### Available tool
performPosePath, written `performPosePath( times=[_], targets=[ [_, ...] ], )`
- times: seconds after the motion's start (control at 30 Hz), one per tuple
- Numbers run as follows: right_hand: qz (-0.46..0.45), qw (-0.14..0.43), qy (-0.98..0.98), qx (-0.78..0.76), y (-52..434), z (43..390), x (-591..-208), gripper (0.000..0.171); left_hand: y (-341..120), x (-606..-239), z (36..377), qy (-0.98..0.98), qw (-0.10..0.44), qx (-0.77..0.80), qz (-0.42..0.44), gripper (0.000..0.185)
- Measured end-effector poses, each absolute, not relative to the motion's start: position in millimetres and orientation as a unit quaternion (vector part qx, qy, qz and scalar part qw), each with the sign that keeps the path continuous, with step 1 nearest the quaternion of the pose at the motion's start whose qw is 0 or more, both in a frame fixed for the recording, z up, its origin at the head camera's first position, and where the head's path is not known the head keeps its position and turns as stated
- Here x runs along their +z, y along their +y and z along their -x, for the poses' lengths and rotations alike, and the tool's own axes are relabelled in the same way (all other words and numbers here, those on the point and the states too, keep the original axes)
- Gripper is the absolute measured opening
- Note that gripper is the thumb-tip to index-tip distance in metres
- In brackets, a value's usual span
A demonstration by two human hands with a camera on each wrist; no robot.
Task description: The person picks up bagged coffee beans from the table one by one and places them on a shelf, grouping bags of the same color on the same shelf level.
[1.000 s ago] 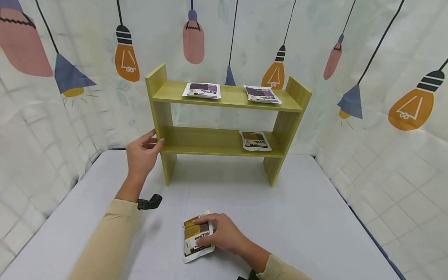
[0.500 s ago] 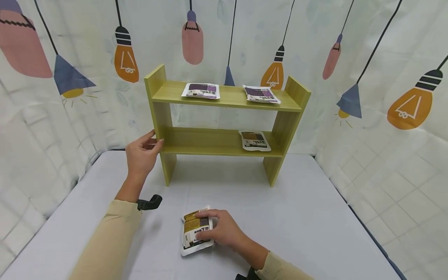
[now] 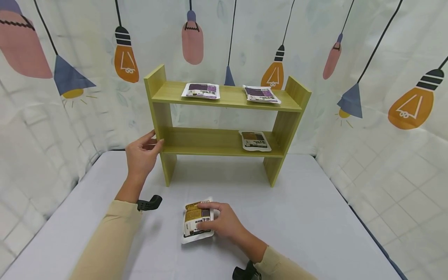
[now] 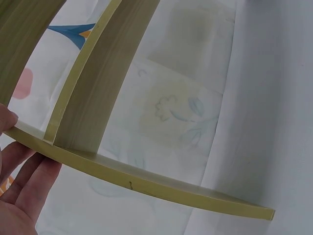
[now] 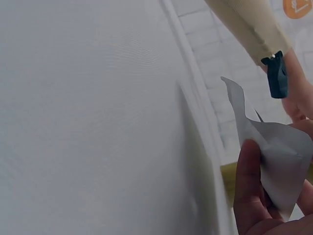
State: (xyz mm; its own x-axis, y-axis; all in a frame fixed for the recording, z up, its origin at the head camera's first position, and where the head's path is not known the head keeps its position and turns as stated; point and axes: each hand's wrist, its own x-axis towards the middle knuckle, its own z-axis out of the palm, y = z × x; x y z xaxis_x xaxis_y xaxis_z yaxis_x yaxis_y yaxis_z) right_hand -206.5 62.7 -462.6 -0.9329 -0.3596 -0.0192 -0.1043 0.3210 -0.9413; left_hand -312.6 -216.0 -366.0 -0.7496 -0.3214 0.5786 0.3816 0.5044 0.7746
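Note:
A two-tier yellow-green wooden shelf [image 3: 203,140] stands upright on the white-covered table. My left hand [image 3: 142,157] grips the edge of its left side panel, thumb on one face and fingers on the other, as the left wrist view also shows. My right hand [image 3: 227,223] pinches a flat white pouch [image 3: 191,229] with a yellow-brown label by its right side, in front of the shelf. In the right wrist view the pouch's plain back [image 5: 288,161] shows, bent between thumb and fingers and raised off the tabletop.
Two purple-labelled pouches, one at the left [image 3: 201,91] and one at the right [image 3: 262,95], lie on the top board. A brown-labelled pouch [image 3: 254,140] lies at the right of the lower board. A lamp-patterned curtain [image 3: 224,46] hangs close behind the shelf.
My right hand has moved away from me toward the shelf, carrying the yellow-brown pouch with it. The left hand and the shelf have stayed put.

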Motion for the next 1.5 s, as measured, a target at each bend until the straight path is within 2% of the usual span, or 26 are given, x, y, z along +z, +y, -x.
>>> performPosePath(
  times=[0.63,1.5],
  targets=[
    [0.102,0.102,0.765,-0.627,58.7,223.3,-447.3,0.054,-215.3,-367.1,312.8,-0.792,0.351,-0.5,0.015,0.045],
    [0.127,0.063,0.731,-0.667,51.6,249.7,-409.7,0.057,-216.2,-368.4,314.1,-0.792,0.359,-0.494,0.013,0.044]
  ],
)
